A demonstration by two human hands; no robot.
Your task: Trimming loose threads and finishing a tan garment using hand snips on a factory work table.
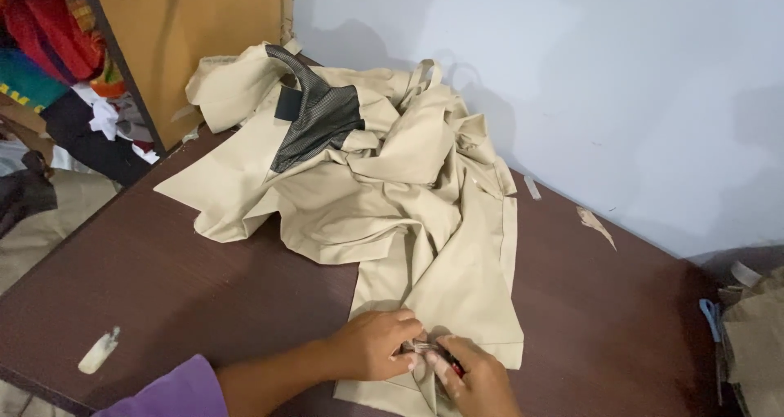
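A dark brown worktop point(163, 278) with a smooth laminate face fills most of the view, its far edge running along a pale wall. At the far left corner stands a plywood shelf side point(188, 33) with bright folded cloth point(49, 25) stacked beside it.

Largest on the worktop is a beige garment point(384, 188), a soft woven cotton-like cloth heaped in loose folds from the far left corner toward the near edge. A dark grey mesh lining panel point(314, 127) shows near the top of the heap. One flat, hemmed length of it runs down to the near edge, where both hands work.

The left hand point(376, 345), with a purple sleeve point(175, 392) behind it, presses flat on the cloth, fingers curled toward the seam. The right hand point(478, 380) has its grip closed on a small thread snip point(437, 353), metal blades with a red handle, mostly hidden by the fingers. The two hands touch.

Judged from this, the blades lie very close to the left fingertips and to the cloth itself; a slip could nick a finger or cut the fabric instead of a thread. The bulky heap could also drag the flat part out of place.

Small offcuts, a pale scrap point(100, 350) near the left edge and a tan scrap point(596, 225) by the wall, lie well apart from the hands.
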